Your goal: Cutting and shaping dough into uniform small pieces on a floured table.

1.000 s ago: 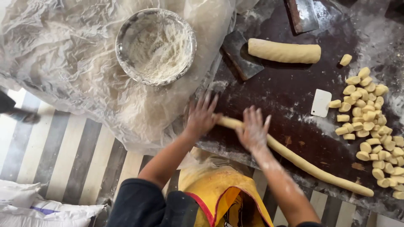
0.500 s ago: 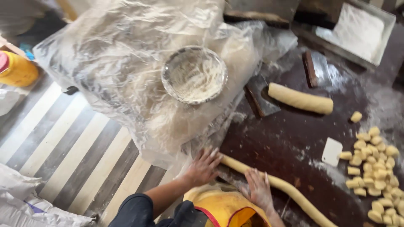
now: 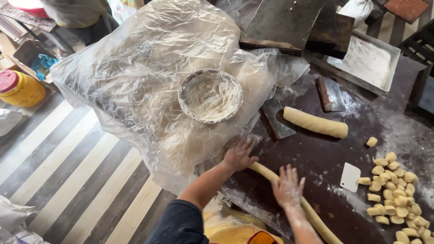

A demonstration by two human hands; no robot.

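A long thin rope of pale dough [image 3: 264, 173] lies across the dark floured table [image 3: 325, 158], running down to the right. My left hand [image 3: 237, 155] presses flat on its upper end with fingers spread. Flour-dusted, my right hand [image 3: 288, 186] lies flat on the rope a little further along. A thicker, shorter dough log [image 3: 315, 122] rests higher on the table. Several small cut dough pieces [image 3: 398, 192] are heaped at the right, with a single piece [image 3: 371, 142] apart from them.
A metal bowl of flour [image 3: 210, 96] sits on a large crumpled plastic sheet [image 3: 149, 81]. Two dark scrapers [image 3: 276, 119] [image 3: 331, 94], a white plastic scraper [image 3: 350, 177], a floured metal tray [image 3: 366, 61], dark boards [image 3: 282, 22] and a yellow jar [image 3: 20, 88] on the striped floor.
The camera has swung, showing more of the floor, plastic sheet and tray. Both hands stay flat on the dough rope, shifting slightly along it as they roll.
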